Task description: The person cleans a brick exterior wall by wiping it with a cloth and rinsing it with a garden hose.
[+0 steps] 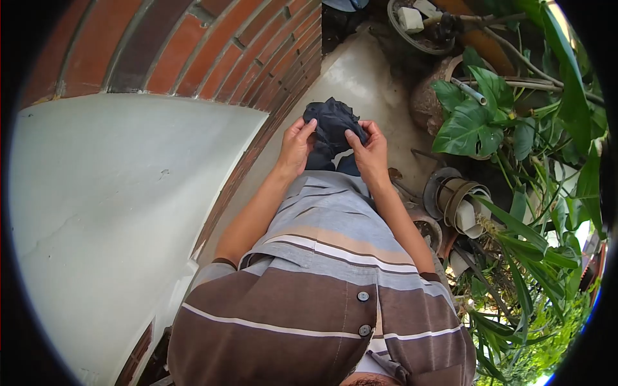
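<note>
A crumpled black plastic bag [332, 123], thin and wrinkled, is held up in front of my waist. My left hand [298, 143] pinches its left side, with the thumb on top. On the opposite edge, my right hand [369, 149] grips it between thumb and fingers, the thumb pressed on the near face. The fingers behind the bag are partly hidden. Dark trouser legs show just beneath it.
A red brick wall [212, 55] and a pale plastered surface [122, 186] run along the left. Green leafy plants [470, 122] crowd the right side, with a round clay pot [428, 96] and stacked containers [460, 202] among them. A concrete floor [360, 71] stretches ahead.
</note>
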Demonstrator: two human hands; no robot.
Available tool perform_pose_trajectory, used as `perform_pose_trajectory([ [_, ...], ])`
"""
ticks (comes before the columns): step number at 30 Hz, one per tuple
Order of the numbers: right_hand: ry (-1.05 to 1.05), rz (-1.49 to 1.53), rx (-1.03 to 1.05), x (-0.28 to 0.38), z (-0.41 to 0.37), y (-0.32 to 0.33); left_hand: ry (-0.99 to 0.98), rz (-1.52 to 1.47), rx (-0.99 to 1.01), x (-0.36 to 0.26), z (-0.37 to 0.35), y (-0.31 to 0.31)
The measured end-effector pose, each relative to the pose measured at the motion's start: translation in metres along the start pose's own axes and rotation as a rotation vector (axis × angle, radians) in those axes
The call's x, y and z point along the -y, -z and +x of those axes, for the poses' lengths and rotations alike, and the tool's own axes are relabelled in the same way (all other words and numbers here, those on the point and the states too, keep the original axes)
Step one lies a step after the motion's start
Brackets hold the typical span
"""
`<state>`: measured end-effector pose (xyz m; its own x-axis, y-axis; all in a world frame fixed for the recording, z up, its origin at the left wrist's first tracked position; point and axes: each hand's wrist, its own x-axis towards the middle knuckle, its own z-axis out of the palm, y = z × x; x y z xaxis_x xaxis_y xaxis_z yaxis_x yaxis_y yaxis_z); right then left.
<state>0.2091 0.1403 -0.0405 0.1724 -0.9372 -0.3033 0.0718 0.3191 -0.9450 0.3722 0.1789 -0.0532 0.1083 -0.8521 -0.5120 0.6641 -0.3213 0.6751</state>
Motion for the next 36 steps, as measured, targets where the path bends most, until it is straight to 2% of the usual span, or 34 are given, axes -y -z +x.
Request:
perform_pose_trajectory([
  [3, -0.027, -0.014, 0.094, 0.012, 0.021, -0.006, -0.018, -0.079, -0.128, 0.001, 0.010, 0.011],
  [6, -0.030, -0.181, 0.176, 0.015, 0.053, -0.003, -0.030, -0.170, -0.185, 0.008, 0.011, 0.021],
  [9, -0.106, -0.119, 0.322, 0.026, 0.078, -0.003, -0.126, -0.262, -0.270, 0.013, 0.015, 0.011],
  [12, -0.080, -0.104, 0.486, 0.035, 0.099, 0.000, -0.220, -0.398, -0.284, 0.000, 0.013, -0.021],
  [15, -0.039, -0.078, 0.677, 0.049, 0.114, 0.004, -0.414, -0.101, -0.404, 0.006, 0.019, -0.058],
  [18, -0.064, -0.078, 0.770, 0.051, 0.127, 0.012, -0.426, -0.215, -0.501, 0.020, 0.023, -0.074],
  [21, -0.237, -0.040, 0.689, 0.048, 0.139, 0.023, -0.505, -0.324, -0.615, 0.036, 0.022, -0.090],
  [24, -0.367, -0.046, 0.704, 0.048, 0.147, 0.032, -0.570, -0.431, -0.690, 0.045, 0.016, -0.108],
  [27, -0.347, -0.069, 0.739, 0.040, 0.147, 0.037, -0.582, -0.382, -0.781, 0.067, 0.015, -0.103],
  [30, -0.352, -0.120, 0.801, 0.048, 0.150, 0.027, -0.665, -0.458, -0.866, 0.073, 0.000, -0.091],
  [36, -0.423, -0.110, 0.863, 0.047, 0.130, 0.009, -0.782, -0.918, -0.941, 0.085, -0.027, -0.086],
])
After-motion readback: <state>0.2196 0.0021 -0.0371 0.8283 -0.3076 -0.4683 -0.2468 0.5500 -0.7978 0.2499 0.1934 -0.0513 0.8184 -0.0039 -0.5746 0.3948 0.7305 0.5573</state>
